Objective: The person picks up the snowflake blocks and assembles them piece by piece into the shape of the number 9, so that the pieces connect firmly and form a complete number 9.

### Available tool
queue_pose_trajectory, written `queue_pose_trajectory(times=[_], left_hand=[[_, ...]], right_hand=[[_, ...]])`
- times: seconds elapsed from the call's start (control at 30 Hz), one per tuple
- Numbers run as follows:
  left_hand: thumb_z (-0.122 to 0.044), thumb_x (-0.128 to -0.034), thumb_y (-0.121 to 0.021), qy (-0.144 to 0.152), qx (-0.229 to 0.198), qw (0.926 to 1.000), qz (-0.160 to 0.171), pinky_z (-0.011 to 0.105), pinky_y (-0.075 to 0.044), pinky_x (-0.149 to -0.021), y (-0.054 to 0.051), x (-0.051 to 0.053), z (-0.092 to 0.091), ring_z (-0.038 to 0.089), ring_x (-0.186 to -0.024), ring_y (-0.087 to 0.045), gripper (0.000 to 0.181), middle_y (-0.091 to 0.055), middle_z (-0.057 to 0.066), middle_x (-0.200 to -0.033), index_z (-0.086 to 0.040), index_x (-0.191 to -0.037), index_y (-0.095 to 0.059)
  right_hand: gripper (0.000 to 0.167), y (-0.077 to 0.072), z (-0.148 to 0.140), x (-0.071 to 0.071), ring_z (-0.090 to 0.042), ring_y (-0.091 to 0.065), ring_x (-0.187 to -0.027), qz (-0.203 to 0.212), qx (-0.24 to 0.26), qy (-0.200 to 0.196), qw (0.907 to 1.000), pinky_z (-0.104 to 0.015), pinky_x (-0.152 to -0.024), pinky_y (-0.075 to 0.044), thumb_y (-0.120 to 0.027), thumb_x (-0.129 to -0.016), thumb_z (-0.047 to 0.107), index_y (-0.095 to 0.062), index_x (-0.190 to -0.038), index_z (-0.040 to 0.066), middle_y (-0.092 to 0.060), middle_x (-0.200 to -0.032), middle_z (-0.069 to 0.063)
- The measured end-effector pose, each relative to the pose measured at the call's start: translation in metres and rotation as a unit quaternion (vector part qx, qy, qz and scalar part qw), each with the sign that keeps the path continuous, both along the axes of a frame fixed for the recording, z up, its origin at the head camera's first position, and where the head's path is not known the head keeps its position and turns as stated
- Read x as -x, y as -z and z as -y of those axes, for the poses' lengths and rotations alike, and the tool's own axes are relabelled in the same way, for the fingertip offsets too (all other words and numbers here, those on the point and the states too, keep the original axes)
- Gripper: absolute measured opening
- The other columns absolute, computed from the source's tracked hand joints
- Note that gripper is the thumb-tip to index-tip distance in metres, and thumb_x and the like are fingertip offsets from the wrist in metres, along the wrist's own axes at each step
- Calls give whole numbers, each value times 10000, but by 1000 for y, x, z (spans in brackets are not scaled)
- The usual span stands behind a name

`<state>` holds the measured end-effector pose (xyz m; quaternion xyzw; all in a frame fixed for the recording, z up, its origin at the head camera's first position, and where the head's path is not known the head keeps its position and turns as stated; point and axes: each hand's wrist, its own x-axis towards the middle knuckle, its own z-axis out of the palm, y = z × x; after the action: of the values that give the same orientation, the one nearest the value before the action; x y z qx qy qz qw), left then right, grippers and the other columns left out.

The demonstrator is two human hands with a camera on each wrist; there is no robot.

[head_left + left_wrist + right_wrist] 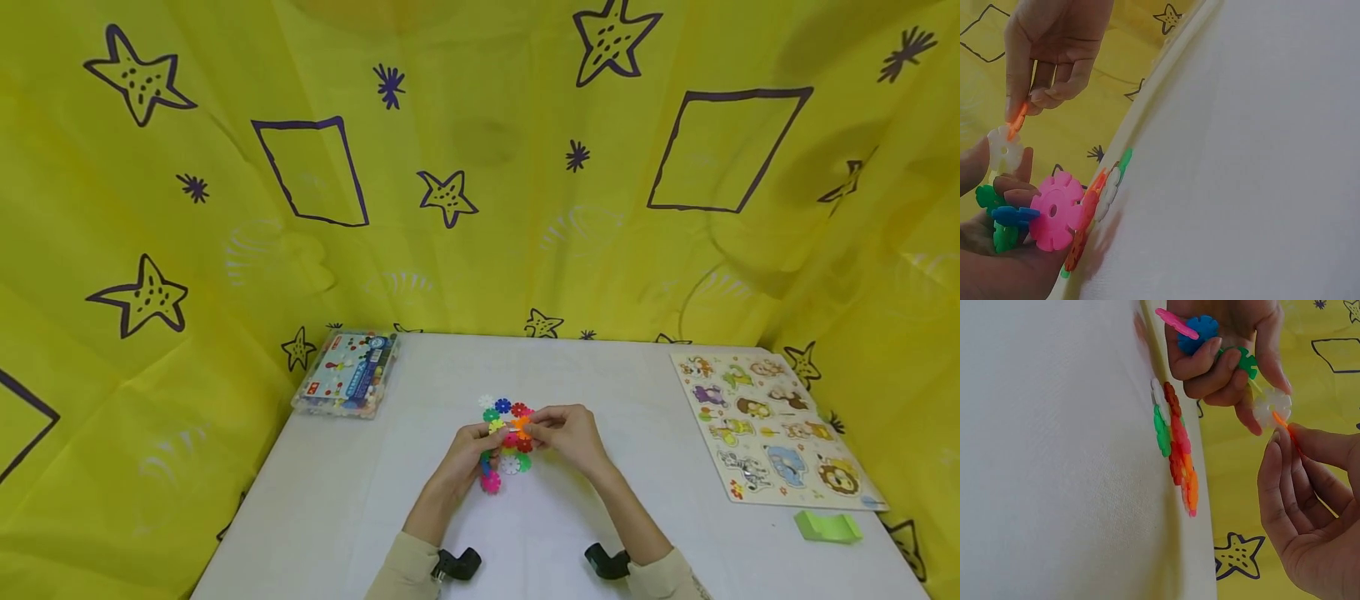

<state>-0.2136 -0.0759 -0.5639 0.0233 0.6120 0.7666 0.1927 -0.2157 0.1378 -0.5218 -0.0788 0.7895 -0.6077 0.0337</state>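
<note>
My left hand holds a linked chain of plastic snowflake discs, with a pink disc, a blue disc and green ones along it. A whitish disc is pinched by its thumb and fingers at the chain's upper end. Between thumb and fingertips, my right hand pinches an orange disc, edge-on against the whitish disc's rim. How deep the slots mesh, I cannot tell. Beneath both hands, several loose discs lie on the table, among them a dark blue disc and a green disc.
A clear plastic case with a printed label stands at the table's back left. On the right lies an animal puzzle board, with a light green block near its front corner. A yellow patterned curtain hangs behind the white table.
</note>
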Motion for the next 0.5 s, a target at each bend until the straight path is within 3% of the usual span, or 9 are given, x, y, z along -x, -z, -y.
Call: queue_pose_trajectory(times=[0.27,0.5], left_hand=[[-276,-1037,-668,-9,47,10000,-86,251,-422,-628,1,0,0,149,-673,-460,366,-491,13,-746,81,-995,-601],[-337,-1064,-612,-13,-62,9998,-172,266,-459,-683,0,1,1,167,-752,-490,376,-520,33,-854,12,-1203,-597]], right_hand=[[94,3,2,0,-389,-738,-718,-47,72,-79,9999,-462,-691,-626,-806,-904,60,-786,-952,-18,-753,-800,-144],[209,6,-1,3,-387,-756,-774,12,279,-84,9996,-432,-715,-626,-674,-1024,112,-764,-1080,-68,-759,-856,-172]])
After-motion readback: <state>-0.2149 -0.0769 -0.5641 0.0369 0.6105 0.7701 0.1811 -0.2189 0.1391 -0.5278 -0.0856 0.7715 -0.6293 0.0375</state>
